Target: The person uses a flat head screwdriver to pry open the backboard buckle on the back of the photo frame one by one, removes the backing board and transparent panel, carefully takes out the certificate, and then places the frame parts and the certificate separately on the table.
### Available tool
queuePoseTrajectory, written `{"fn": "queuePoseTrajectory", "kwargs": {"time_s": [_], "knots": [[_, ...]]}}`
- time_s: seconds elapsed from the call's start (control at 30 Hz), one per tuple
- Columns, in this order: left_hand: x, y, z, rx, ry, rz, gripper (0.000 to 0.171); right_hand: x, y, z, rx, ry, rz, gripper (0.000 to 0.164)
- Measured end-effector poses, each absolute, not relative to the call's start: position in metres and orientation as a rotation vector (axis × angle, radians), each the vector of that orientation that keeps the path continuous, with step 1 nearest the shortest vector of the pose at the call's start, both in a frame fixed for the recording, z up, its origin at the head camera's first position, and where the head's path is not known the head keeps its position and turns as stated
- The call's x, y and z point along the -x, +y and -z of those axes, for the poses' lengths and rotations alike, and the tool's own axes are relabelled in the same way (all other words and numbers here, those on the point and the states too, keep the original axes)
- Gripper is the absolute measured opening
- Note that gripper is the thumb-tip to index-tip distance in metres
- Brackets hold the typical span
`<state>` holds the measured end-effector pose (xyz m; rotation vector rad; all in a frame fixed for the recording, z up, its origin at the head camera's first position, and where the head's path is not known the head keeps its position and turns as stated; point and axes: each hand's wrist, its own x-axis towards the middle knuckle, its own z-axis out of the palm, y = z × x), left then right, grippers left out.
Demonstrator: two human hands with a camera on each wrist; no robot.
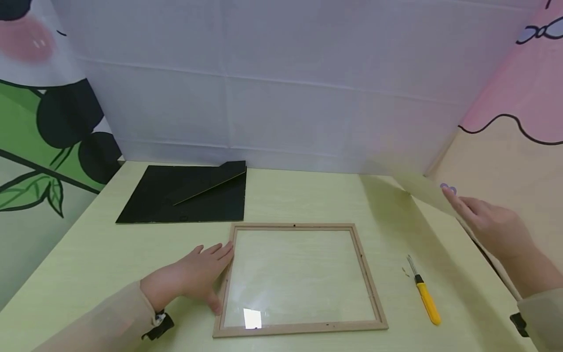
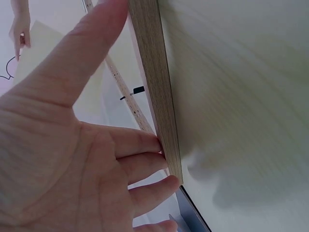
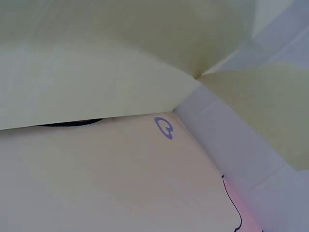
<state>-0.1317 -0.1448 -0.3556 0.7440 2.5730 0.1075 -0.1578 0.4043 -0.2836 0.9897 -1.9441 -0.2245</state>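
Note:
A wooden picture frame point(image 1: 369, 278) lies on the table with a clear pane point(image 1: 303, 274) inside it. My left hand point(image 1: 193, 276) rests against the frame's left side, fingers spread and fairly straight. From the left wrist view, the thumb and fingertips touch the wooden edge point(image 2: 157, 72). Raised at the right, my right hand point(image 1: 497, 220) pinches a thin pale yellow sheet point(image 1: 424, 190). The same sheet point(image 2: 41, 53) hangs from the right hand point(image 2: 20, 31) in the left wrist view. The right wrist view shows part of the sheet point(image 3: 260, 101), but not the hand.
A black backing board point(image 1: 206, 210) with a fold-out stand point(image 1: 220, 181) lies at the back left. Right of the frame is a yellow-handled tool point(image 1: 426, 300) with a forked-looking metal tip, beside small bits point(image 1: 405, 272). Cloth point(image 1: 290, 117) hangs behind the table point(image 1: 303, 195).

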Motion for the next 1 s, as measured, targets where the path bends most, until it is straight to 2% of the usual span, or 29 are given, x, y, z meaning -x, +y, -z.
{"fn": "queuePoseTrajectory", "kwargs": {"time_s": [0.17,0.37,0.43,0.53,0.6,0.7,0.87,1.0], "knots": [[0.132,-0.145,0.355,-0.739,2.573,-0.102,0.12,0.155,0.41,0.316,-1.107,-1.982,0.237,0.041],[0.132,-0.145,0.353,-0.725,2.564,-0.104,0.12,0.145,0.419,0.346,-1.106,-2.229,0.218,0.049],[0.132,-0.145,0.353,-0.717,2.561,-0.112,0.12,0.142,0.421,0.351,-1.081,-2.328,0.212,0.066],[0.132,-0.145,0.353,-0.71,2.56,-0.118,0.12,0.139,0.423,0.356,-1.022,-2.519,0.239,0.1],[0.132,-0.145,0.353,-0.712,2.56,-0.116,0.12,0.137,0.423,0.359,-0.974,-2.662,0.272,0.106],[0.132,-0.145,0.355,-0.723,2.563,-0.108,0.12,0.134,0.425,0.364,-0.924,-2.816,0.298,0.095],[0.132,-0.145,0.356,-0.726,2.562,-0.104,0.121,0.137,0.43,0.37,-0.858,-2.88,0.293,0.058],[0.132,-0.144,0.355,-0.722,2.562,-0.102,0.121,0.142,0.432,0.372,-0.768,-2.95,0.278,0.052]]}}
